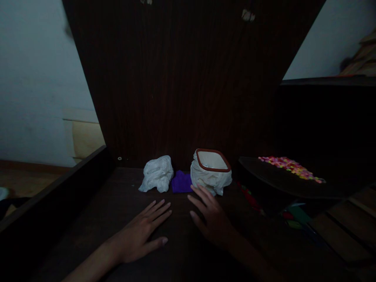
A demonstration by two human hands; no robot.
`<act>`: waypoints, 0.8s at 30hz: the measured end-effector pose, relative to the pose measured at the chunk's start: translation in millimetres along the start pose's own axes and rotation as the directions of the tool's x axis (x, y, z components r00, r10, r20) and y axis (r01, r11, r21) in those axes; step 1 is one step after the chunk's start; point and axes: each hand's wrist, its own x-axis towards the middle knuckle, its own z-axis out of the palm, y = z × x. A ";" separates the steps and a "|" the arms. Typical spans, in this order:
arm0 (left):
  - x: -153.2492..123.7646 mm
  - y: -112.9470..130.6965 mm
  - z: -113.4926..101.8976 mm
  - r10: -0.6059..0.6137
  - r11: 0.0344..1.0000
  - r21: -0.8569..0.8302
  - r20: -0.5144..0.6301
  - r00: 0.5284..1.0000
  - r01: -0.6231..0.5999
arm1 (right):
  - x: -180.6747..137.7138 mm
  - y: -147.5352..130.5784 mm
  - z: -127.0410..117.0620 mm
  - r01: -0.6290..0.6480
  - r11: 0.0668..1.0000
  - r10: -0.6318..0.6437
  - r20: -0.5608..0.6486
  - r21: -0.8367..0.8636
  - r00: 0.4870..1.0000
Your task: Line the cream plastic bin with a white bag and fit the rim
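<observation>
Head view. Left hand [143, 231], right hand [210, 219]: open, flat on bench [117, 196], likely bracing, before bag-wrapped container [211, 170]; purple cloth [181, 182], white bag [157, 174] left of container.

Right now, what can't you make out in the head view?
Head view, all dim:
- Purple item: wedged between white bag and wrapped container, too dark to identify.
- Whether right hand touches that container: unclear in shadow.
- Coloured bits beneath dark tray: shadowed, blurred.
- Bottom edge cuts off left forearm.
</observation>
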 end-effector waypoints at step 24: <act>-2.7 -1.5 -0.5 -0.021 1.000 0.004 0.003 1.000 0.021 | 64.7 61.3 -79.4 -0.165 0.945 0.202 0.108 -0.284 0.973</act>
